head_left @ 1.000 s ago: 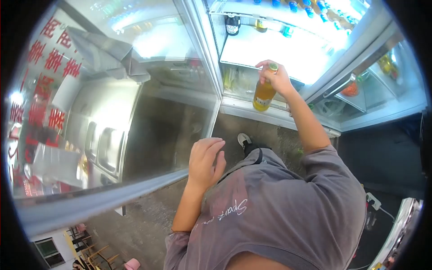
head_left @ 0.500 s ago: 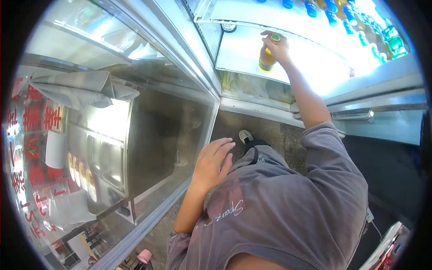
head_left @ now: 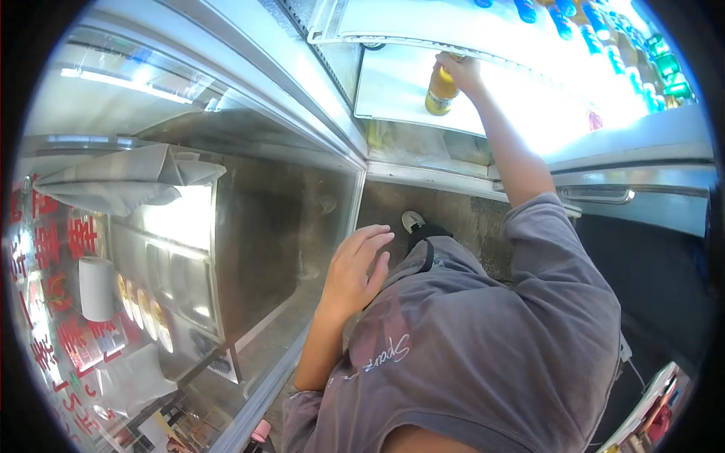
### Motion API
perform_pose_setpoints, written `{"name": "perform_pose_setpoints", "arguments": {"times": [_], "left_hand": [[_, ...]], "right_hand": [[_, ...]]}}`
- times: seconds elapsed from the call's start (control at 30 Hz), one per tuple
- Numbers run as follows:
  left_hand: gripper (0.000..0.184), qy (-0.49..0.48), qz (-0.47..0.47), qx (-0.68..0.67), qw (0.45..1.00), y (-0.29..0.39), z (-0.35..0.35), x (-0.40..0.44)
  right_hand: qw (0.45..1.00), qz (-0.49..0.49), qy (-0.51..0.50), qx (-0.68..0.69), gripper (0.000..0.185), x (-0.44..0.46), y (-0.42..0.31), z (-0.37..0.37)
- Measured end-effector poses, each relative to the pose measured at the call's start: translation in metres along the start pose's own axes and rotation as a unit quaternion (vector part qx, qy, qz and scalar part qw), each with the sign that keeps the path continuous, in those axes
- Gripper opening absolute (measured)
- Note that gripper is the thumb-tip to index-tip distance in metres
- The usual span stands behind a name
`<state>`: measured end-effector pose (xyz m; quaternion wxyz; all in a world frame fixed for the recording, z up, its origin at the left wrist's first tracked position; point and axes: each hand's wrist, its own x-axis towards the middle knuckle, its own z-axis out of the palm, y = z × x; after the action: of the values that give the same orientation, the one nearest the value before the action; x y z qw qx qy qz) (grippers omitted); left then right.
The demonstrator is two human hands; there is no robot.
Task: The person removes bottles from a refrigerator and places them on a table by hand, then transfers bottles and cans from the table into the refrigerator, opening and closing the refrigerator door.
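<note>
My right hand (head_left: 461, 73) reaches into a lit drinks fridge and is closed around the neck of a bottle of yellow-orange drink (head_left: 441, 98). The bottle is at the white shelf (head_left: 393, 87), below an upper rack edge; I cannot tell whether its base touches the shelf. My left hand (head_left: 355, 268) hangs in front of my body, beside the glass door (head_left: 325, 204), its fingers apart and holding nothing.
Several blue-capped bottles (head_left: 563, 23) and green bottles (head_left: 668, 64) stand on the upper rack. A door handle (head_left: 604, 198) is at the right. Through the glass show a grey cloth (head_left: 128, 181) and a white paper roll (head_left: 97, 288).
My right hand and the bottle have shifted slightly left and up in view, and the bottle leans a little more. The left hand has hardly moved.
</note>
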<state>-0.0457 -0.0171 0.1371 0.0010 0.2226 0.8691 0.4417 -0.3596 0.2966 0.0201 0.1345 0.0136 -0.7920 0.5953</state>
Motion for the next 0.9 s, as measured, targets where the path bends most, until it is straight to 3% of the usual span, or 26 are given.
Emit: {"name": "perform_pose_setpoints", "arguments": {"times": [0.07,0.1,0.2,0.23,0.33,0.4,0.5,0.7,0.9], "left_hand": [[0.033,0.005,0.006,0.000,1.000,0.002,0.000,0.006],[0.033,0.007,0.012,-0.003,1.000,0.003,0.001,0.008],[0.034,0.011,0.030,-0.011,0.999,0.005,0.005,0.016],[0.035,0.008,0.034,-0.013,0.999,0.006,0.006,0.018],[0.040,0.012,0.059,0.001,0.998,0.007,0.011,0.031],[0.045,0.022,0.085,0.024,0.996,0.006,0.014,0.043],[0.055,0.050,0.131,0.073,0.987,0.006,0.013,0.075],[0.064,0.079,0.173,0.092,0.977,0.017,0.006,0.125],[0.066,0.044,0.141,0.094,0.985,0.024,0.021,0.121]], "right_hand": [[1.000,0.007,-0.026,-0.008,0.018,0.003,0.007,-0.004],[0.998,0.029,-0.047,-0.016,0.035,0.002,0.004,-0.007],[0.983,0.096,-0.027,-0.154,0.057,-0.015,-0.024,-0.015],[0.982,0.058,0.001,-0.180,0.077,-0.016,-0.004,-0.016],[0.982,-0.068,0.125,-0.123,0.080,-0.050,0.040,-0.025],[0.995,0.047,0.084,-0.021,0.079,-0.076,0.073,-0.023],[0.961,0.241,0.038,0.128,0.078,-0.124,0.053,-0.003],[0.883,0.233,0.129,0.385,0.084,-0.116,0.072,0.038],[0.865,0.252,0.148,0.409,0.082,-0.102,0.086,0.053]]}}
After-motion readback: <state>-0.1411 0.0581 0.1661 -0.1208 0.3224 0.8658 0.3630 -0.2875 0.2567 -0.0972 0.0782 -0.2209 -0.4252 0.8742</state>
